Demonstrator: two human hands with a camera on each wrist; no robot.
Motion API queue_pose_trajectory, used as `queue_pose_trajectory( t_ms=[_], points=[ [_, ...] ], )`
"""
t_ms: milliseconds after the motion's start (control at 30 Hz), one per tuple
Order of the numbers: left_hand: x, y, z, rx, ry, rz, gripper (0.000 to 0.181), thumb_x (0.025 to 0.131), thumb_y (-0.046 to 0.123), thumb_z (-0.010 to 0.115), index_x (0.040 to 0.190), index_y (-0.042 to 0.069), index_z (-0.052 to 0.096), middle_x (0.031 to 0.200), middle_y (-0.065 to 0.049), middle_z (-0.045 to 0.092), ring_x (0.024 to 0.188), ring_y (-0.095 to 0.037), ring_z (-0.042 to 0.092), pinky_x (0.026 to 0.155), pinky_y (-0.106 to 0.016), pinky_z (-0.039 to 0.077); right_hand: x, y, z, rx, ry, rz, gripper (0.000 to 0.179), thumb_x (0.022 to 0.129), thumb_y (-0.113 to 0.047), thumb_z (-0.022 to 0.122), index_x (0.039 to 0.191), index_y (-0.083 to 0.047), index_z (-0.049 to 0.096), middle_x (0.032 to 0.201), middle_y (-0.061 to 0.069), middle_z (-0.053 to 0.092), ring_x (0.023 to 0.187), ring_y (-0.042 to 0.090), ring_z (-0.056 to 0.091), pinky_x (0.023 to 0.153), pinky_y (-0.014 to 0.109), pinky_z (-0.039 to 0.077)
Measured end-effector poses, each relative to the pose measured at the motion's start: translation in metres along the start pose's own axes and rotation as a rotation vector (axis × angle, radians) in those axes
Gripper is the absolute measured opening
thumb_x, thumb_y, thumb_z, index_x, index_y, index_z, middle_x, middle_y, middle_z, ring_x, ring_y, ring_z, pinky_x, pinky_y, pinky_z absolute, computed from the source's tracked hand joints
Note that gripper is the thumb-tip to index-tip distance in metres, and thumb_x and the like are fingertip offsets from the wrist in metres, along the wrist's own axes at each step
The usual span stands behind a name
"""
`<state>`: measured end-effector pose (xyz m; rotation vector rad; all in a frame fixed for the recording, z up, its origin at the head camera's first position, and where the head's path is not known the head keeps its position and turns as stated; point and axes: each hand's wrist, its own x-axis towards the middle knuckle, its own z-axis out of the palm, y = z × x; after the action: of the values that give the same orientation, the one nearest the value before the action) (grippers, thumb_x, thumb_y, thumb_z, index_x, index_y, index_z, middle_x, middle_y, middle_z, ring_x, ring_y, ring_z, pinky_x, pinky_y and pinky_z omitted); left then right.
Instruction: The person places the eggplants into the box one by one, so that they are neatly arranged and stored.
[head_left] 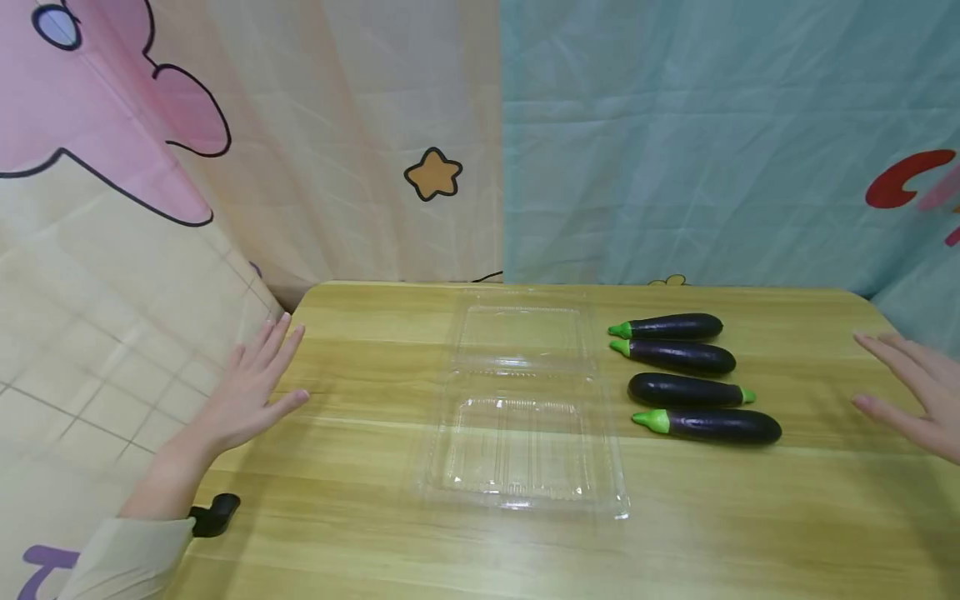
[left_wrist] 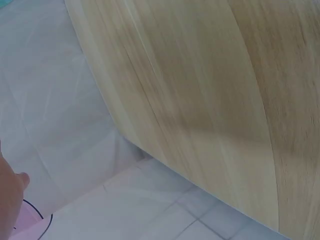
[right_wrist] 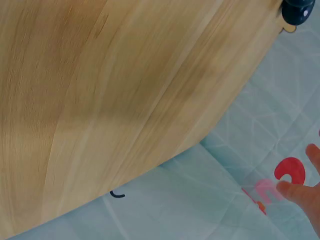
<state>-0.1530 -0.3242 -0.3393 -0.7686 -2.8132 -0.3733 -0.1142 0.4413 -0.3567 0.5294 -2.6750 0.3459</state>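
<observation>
My left hand point(head_left: 251, 392) hovers over the table's left edge with its fingers straight and spread, holding nothing. Over at the right edge, my right hand point(head_left: 918, 387) is also held up with extended fingers and nothing in it. Between them lies a clear plastic clamshell box point(head_left: 517, 442), its lid folded back flat away from me. Several dark purple eggplants lie in a column right of the box; the nearest eggplant point(head_left: 723, 426) and two others point their green stems left, while one eggplant point(head_left: 682, 390) points its stem right. Neither hand touches anything.
The wooden table point(head_left: 337, 517) has rounded far corners. A printed curtain point(head_left: 675, 167) hangs right behind its far edge and wraps round both sides. A black strap mount point(head_left: 215, 515) sits on my left wrist.
</observation>
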Motion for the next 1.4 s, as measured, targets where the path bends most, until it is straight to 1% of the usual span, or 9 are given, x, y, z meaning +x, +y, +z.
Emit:
queue_pose_trajectory(
  t_ms=[233,400,533,667,767,867,967,1100,1400],
  points=[
    [0.008,0.005,0.011,-0.061,-0.022,0.021,0.079,0.090,0.031,0.057,0.151,0.013,0.009,0.156,-0.011,0.004,0.140,-0.036,0.005,0.101,-0.070,0.008,0.006,-0.016,0.003,0.108,-0.130,0.138,0.070,0.089,-0.015,0.062,0.144,0.004,0.023,0.131,0.040,0.033,0.115,0.056,0.030,0.094,0.068,0.020],
    [0.011,0.010,0.025,-0.121,0.022,0.075,0.077,0.090,0.031,0.059,0.150,0.009,0.016,0.152,-0.020,0.017,0.137,-0.041,0.016,0.103,-0.064,0.015,0.012,-0.028,0.008,0.134,-0.235,0.222,0.061,0.089,-0.021,0.064,0.135,0.009,0.038,0.124,0.038,0.041,0.106,0.054,0.037,0.075,0.066,0.031],
    [0.014,0.021,0.036,-0.208,-0.007,0.062,0.077,0.089,0.023,0.061,0.150,0.010,0.015,0.151,-0.020,0.019,0.136,-0.039,0.019,0.103,-0.063,0.018,0.012,-0.033,0.016,0.192,-0.277,0.248,0.055,0.088,-0.021,0.065,0.129,0.009,0.045,0.124,0.035,0.044,0.102,0.050,0.042,0.068,0.065,0.035],
    [0.017,0.033,0.045,-0.367,-0.087,-0.010,0.074,0.093,0.017,0.056,0.151,0.014,0.010,0.152,-0.017,0.016,0.135,-0.039,0.021,0.102,-0.064,0.021,0.011,-0.036,0.025,0.247,-0.298,0.269,0.052,0.087,-0.022,0.066,0.129,0.004,0.049,0.125,0.022,0.048,0.101,0.013,0.049,0.069,0.053,0.044],
    [0.020,0.042,0.053,-0.469,-0.134,-0.058,0.071,0.095,0.018,0.051,0.151,0.018,0.008,0.153,-0.014,0.017,0.133,-0.037,0.026,0.098,-0.065,0.028,0.009,-0.038,0.031,0.292,-0.304,0.266,0.051,0.087,-0.022,0.067,0.128,0.002,0.051,0.121,-0.006,0.049,0.093,-0.015,0.038,0.068,0.036,0.049],
    [0.024,0.049,0.060,-0.539,-0.142,-0.072,0.067,0.096,0.018,0.051,0.151,0.021,0.011,0.150,-0.012,0.023,0.129,-0.034,0.034,0.093,-0.063,0.035,0.007,-0.040,0.035,0.346,-0.292,0.238,0.049,0.085,-0.018,0.069,0.127,0.002,0.052,0.117,-0.030,0.039,0.092,-0.022,0.034,0.063,0.021,0.048],
    [0.029,0.057,0.066,-0.588,-0.112,-0.049,0.064,0.095,0.018,0.053,0.149,0.020,0.019,0.146,-0.014,0.031,0.122,-0.031,0.042,0.091,-0.057,0.040,0.006,-0.042,0.038,0.387,-0.291,0.228,0.049,0.084,-0.016,0.069,0.126,0.002,0.052,0.112,-0.040,0.035,0.093,-0.021,0.037,0.064,0.019,0.049],
    [0.037,0.067,0.072,-0.660,-0.084,-0.027,0.061,0.094,0.020,0.056,0.147,0.017,0.025,0.142,-0.017,0.036,0.113,-0.030,0.051,0.089,-0.046,0.045,0.007,-0.044,0.042,0.428,-0.300,0.224,0.047,0.083,-0.015,0.070,0.124,0.001,0.054,0.111,-0.034,0.041,0.094,-0.018,0.041,0.065,0.020,0.049],
    [0.047,0.083,0.081,-0.910,-0.187,-0.163,0.061,0.091,0.023,0.061,0.143,0.008,0.033,0.137,-0.018,0.040,0.102,-0.028,0.056,0.083,-0.034,0.050,0.009,-0.049,0.046,0.500,-0.301,0.177,0.039,0.080,-0.010,0.072,0.115,0.001,0.059,0.106,-0.025,0.054,0.090,-0.010,0.052,0.066,0.019,0.051]
  ],
)
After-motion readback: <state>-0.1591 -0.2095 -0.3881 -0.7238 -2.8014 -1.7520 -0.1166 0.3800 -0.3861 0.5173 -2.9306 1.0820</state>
